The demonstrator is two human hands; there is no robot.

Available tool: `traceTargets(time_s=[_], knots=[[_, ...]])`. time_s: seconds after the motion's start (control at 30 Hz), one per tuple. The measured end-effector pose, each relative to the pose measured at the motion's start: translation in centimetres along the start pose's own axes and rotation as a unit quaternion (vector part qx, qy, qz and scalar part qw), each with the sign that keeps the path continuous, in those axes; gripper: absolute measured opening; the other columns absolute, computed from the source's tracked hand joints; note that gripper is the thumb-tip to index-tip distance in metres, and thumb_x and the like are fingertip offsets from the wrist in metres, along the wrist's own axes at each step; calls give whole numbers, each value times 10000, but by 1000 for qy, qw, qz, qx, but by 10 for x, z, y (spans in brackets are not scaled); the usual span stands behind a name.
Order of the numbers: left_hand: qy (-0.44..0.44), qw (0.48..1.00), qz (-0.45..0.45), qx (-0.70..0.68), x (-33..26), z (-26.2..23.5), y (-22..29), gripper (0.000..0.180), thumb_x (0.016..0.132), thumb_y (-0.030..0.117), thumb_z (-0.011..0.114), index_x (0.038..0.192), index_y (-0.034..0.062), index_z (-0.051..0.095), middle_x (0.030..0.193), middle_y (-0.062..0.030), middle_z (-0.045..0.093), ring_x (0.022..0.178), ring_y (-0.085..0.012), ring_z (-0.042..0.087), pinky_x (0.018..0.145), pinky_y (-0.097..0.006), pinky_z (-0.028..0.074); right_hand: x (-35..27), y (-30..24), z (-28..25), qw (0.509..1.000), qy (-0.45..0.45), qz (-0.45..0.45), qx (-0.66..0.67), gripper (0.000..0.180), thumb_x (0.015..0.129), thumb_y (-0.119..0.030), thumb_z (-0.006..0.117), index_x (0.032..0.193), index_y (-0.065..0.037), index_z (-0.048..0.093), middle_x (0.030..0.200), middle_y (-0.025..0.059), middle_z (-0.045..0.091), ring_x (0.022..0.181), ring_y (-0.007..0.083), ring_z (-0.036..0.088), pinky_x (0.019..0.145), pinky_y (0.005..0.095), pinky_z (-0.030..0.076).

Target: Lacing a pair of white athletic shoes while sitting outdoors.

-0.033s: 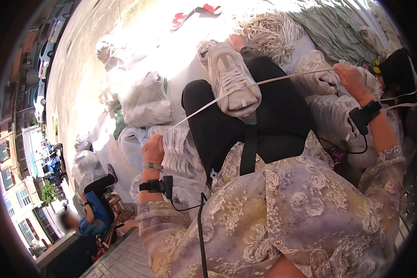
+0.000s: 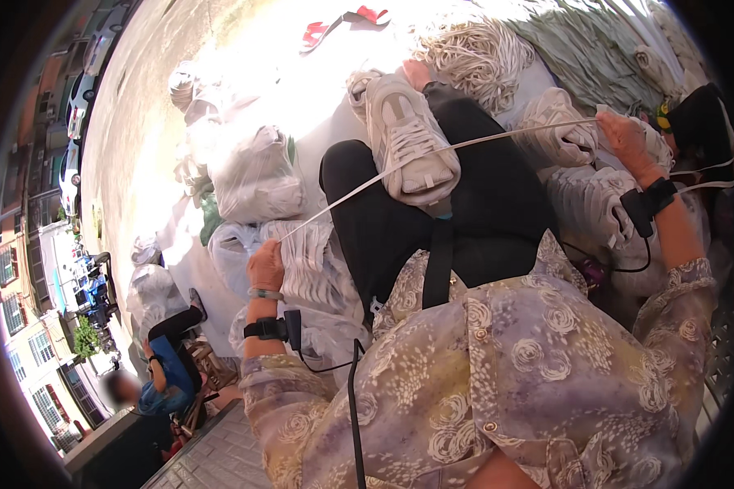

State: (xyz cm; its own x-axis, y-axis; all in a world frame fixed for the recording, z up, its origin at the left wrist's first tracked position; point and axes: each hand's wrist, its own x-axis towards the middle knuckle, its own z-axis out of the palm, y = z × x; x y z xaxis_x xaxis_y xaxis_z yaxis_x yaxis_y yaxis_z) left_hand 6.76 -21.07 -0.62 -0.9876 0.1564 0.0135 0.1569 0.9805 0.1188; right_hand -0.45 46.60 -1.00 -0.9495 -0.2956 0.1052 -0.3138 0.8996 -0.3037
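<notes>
Both hands stand slightly farther apart than in the earlier frame: the bare left hand (image 2: 265, 267) shifts a little outward and down, the bare right hand (image 2: 628, 145) outward to the right. Between them runs one long, flat, off-white fabric lace (image 2: 330, 207), taut and rising from left to right. Left grip is clenched on one end portion of the lace; right grip is likewise clenched on the other. Across the middle, the lace meets the off-white shoe with beige panels (image 2: 402, 122), which lies on the person's lap over the black trousers (image 2: 497, 191), its toe toward the body. Whether the lace passes through eyelets at that point cannot be told. Below and beside the left hand sits a row of nested white shoe pieces in clear plastic (image 2: 308, 248); a similar white row (image 2: 589, 200) lies near the right forearm. Beyond the lap rests a loose heap of cream laces (image 2: 483, 61), with a bundle of grey-green strips (image 2: 583, 53) beside it. Black bands with small boxes are strapped to both wrists. At far left, a person in blue (image 2: 165, 383) sits.
</notes>
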Motion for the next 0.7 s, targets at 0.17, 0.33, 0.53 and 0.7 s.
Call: traceTargets(time_s=[0.17, 0.33, 0.53, 0.7], knots=[[5, 995, -103, 16, -24, -13, -60, 159, 853, 201, 527, 812, 69, 605, 675, -162, 592, 641, -353, 576, 570, -413, 442, -22, 44, -30, 992, -10, 125, -25, 231, 887, -174, 507, 972, 20, 598, 940, 182, 624, 891, 332, 588, 759, 339, 458], [-50, 956, -267, -113, -15, -8, -56, 208, 855, 198, 520, 749, 37, 599, 584, -104, 576, 448, -202, 536, 428, -323, 408, -25, 46, 6, 885, -26, 321, 336, 284, 902, -265, 491, 746, -37, 554, 531, 15, 491, 437, 118, 444, 441, 265, 379], [-325, 690, -307, -569, 38, -21, 109, 190, 895, 200, 493, 782, 55, 543, 588, -45, 579, 372, -80, 485, 311, -185, 310, 26, -135, 24, 713, -284, 300, 567, 234, 887, -232, 476, 745, -58, 540, 530, -18, 465, 387, 49, 393, 370, 211, 342], [-381, 624, -254, -633, 83, 7, 168, 143, 914, 171, 472, 867, 45, 519, 629, -66, 590, 400, -84, 505, 327, -176, 338, 71, -183, 68, 697, -304, 267, 592, 211, 890, -245, 509, 808, -60, 570, 680, 5, 580, 535, 52, 524, 473, 193, 431]])
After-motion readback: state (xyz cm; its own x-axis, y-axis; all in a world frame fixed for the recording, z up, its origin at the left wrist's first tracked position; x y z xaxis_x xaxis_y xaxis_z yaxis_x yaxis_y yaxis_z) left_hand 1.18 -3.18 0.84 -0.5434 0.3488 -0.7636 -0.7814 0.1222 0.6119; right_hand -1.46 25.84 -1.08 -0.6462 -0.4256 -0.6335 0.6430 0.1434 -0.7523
